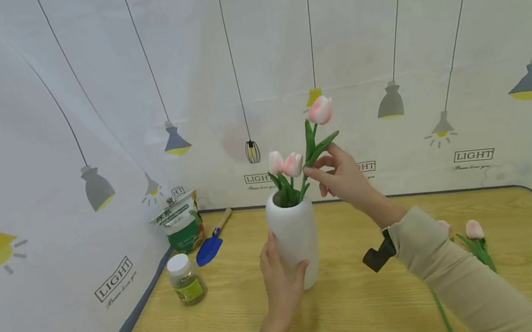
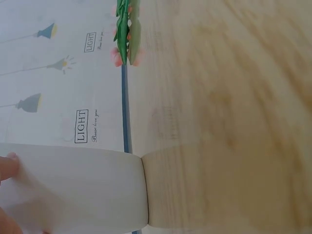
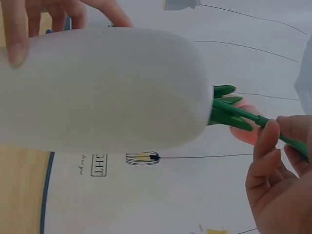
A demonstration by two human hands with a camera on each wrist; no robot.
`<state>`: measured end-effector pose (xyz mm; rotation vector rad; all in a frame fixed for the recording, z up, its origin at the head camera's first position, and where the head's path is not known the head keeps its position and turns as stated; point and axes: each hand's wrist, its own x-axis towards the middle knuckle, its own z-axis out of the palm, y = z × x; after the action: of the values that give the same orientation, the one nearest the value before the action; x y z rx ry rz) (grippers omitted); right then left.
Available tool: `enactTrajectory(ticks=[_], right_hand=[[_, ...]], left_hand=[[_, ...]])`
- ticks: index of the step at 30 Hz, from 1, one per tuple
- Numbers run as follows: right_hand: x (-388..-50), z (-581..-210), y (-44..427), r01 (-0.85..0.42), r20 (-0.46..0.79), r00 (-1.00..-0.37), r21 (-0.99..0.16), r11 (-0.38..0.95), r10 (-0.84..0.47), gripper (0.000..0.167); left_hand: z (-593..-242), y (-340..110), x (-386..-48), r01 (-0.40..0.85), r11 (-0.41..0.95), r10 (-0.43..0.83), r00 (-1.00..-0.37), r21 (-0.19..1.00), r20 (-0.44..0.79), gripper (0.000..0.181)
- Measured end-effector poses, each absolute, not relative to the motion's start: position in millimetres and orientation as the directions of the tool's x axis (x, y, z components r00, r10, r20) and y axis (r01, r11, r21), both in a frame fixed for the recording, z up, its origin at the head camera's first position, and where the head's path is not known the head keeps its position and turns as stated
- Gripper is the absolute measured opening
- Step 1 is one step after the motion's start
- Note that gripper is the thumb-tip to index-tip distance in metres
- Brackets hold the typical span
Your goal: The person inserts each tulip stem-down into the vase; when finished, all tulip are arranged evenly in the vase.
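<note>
A white vase (image 1: pixel 295 235) stands upright on the wooden table, with two pink tulips (image 1: pixel 293 164) in its mouth. My left hand (image 1: pixel 281 282) grips the vase low on its body, thumb on one side and fingers on the other. Above the rim, my right hand (image 1: pixel 345 175) pinches the green stem of another pink tulip (image 1: pixel 321 110). In the right wrist view the lower stem (image 3: pixel 239 111) of this tulip runs into the vase opening, and my right fingers (image 3: pixel 265 139) hold it just outside. How deep the stem reaches is hidden by the vase.
More pink tulips (image 1: pixel 474 229) lie on the table at the right, partly behind my right sleeve. To the left are a white-lidded jar (image 1: pixel 187 280), a blue trowel (image 1: pixel 210 247) with a wooden handle, and a green-and-white bag (image 1: pixel 183 224). A lamp-printed backdrop (image 1: pixel 358 25) rises behind the table.
</note>
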<state>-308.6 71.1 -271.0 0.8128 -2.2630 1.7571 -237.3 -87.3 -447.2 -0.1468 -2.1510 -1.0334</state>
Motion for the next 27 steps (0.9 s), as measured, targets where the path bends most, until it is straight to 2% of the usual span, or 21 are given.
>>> enactTrajectory(ticks=[9, 14, 27], right_hand=[[-309.0, -297.8, 62.3, -0.486, 0.409, -0.854, -0.847, 0.214, -0.321, 0.025], [-307.3, -298.9, 58.9, -0.455, 0.376, -0.874, -0.856, 0.246, -0.308, 0.026], [-305.9, -304.8, 56.6, -0.437, 0.362, -0.876, -0.876, 0.206, -0.317, 0.031]], left_hand=[[-448.1, -87.7, -238.5, 0.376, 0.682, -0.202, -0.728, 0.628, 0.655, 0.096], [-447.0, -87.9, -239.5, 0.391, 0.679, -0.194, -0.720, 0.622, 0.666, 0.095], [-447.7, -88.0, -238.1, 0.402, 0.668, -0.187, -0.724, 0.626, 0.664, 0.094]])
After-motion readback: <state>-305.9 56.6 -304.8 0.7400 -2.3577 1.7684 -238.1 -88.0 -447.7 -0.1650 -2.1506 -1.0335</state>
